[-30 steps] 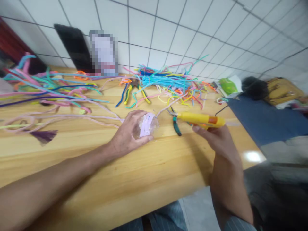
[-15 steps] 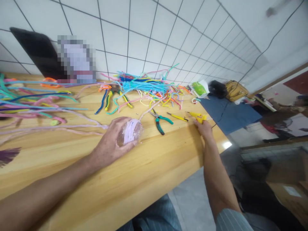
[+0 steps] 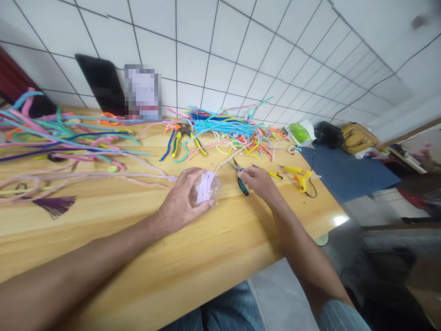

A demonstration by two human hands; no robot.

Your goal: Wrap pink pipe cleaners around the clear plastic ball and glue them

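Observation:
My left hand (image 3: 182,197) is curled around a clear round object wrapped in a band of lilac pipe cleaner (image 3: 206,186), resting at the table. One pale pink strand runs from it up toward the pile. My right hand (image 3: 257,181) is over the needle-nose pliers (image 3: 242,186), fingers closed at the green-and-black handles; one handle is hidden beneath it. Right of that hand lie a yellow craft knife (image 3: 276,175), partly covered, and a yellow glue gun (image 3: 302,177) with its cord.
Pipe cleaners (image 3: 223,126) in many colours lie heaped along the tiled wall, more (image 3: 79,151) at the left. Yellow-green cutters (image 3: 176,143) lie before the heap. A purple tassel (image 3: 57,204) lies at left. A black phone-like slab (image 3: 101,85) leans on the wall. The wooden table's (image 3: 220,257) edge is at right.
My right hand has let go of the glue gun, which now lies on the table, and has moved left to the pliers. My left hand keeps its hold. The view has shifted left.

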